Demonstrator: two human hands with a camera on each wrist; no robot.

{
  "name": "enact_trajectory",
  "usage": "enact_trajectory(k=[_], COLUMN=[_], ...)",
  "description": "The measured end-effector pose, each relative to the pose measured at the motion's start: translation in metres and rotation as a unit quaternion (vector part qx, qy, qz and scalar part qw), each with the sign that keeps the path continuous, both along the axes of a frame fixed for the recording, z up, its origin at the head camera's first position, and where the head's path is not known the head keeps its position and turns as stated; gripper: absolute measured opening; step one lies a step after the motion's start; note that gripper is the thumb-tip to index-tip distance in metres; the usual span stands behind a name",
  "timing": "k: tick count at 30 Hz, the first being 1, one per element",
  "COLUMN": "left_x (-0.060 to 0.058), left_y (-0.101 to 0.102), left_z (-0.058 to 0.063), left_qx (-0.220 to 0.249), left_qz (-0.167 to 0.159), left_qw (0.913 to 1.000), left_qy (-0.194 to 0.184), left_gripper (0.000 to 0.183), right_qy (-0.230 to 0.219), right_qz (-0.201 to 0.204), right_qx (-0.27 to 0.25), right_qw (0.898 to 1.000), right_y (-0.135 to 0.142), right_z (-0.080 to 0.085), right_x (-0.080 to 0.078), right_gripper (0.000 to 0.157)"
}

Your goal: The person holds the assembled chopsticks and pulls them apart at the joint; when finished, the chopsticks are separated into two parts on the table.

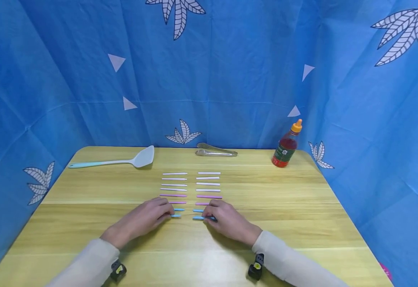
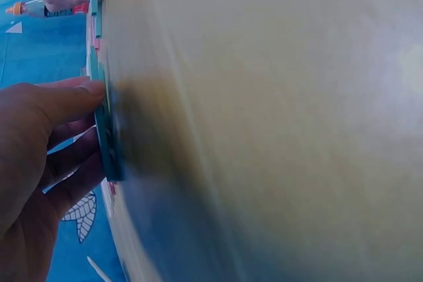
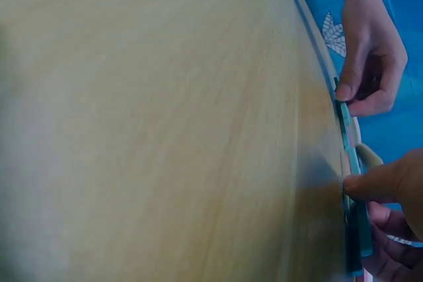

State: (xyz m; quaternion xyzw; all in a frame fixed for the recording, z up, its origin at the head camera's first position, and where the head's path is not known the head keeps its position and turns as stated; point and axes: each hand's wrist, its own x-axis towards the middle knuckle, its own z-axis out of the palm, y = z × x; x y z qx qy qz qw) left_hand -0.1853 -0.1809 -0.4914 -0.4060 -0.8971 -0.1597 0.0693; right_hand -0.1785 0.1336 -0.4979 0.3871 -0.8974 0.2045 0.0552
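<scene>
Thin sticks lie crosswise on the table in two side-by-side columns. White sticks (image 1: 208, 184) are at the back, purple sticks (image 1: 209, 197) in the middle and blue ones in front. My left hand (image 1: 151, 215) pinches the nearest blue stick of the left column (image 1: 176, 216) between thumb and fingers; its outer part is hidden in the head view. With thumb and fingers, my right hand (image 1: 227, 219) pinches the nearest blue stick of the right column (image 1: 197, 218). Just behind, another blue stick (image 1: 179, 209) shows on the left and one more (image 1: 198, 210) on the right, both partly covered.
A spatula (image 1: 142, 158) with a pale green handle lies at the back left. Metal tongs (image 1: 216, 153) rest along the table's far edge. A red sauce bottle (image 1: 285, 149) stands at the back right. Blue patterned cloth (image 1: 209, 71) hangs behind the wooden table (image 1: 284, 211).
</scene>
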Motion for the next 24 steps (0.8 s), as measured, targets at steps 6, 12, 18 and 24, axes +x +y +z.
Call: enact_trajectory(k=[6,12,18,24], left_x=[0.001,0.003,0.002,-0.002], left_y=[0.002,0.003,0.003,-0.002], left_z=[-0.003,-0.004,-0.005,0.002], left_qx=[-0.002,0.002,0.006,0.001], left_qz=[0.007,0.01,0.01,0.04], left_qw=[0.9998,0.9995,0.9997,0.999], left_qy=[-0.019,-0.029,-0.019,-0.02], left_gripper=[0.011,0.011,0.011,0.008], right_qy=[0.0,0.001,-0.01,-0.014], right_qz=[-0.002,-0.002,-0.008,-0.043], right_qx=[0.006,0.011,0.014,-0.036], right_qw=[1.0,1.0,1.0,0.998], right_y=[-0.003,-0.003,-0.003,0.005], right_z=[-0.001,-0.002,0.0,0.013], right_x=[-0.001,-0.002,-0.002,-0.008], right_gripper=[0.008,0.009,0.01,0.01])
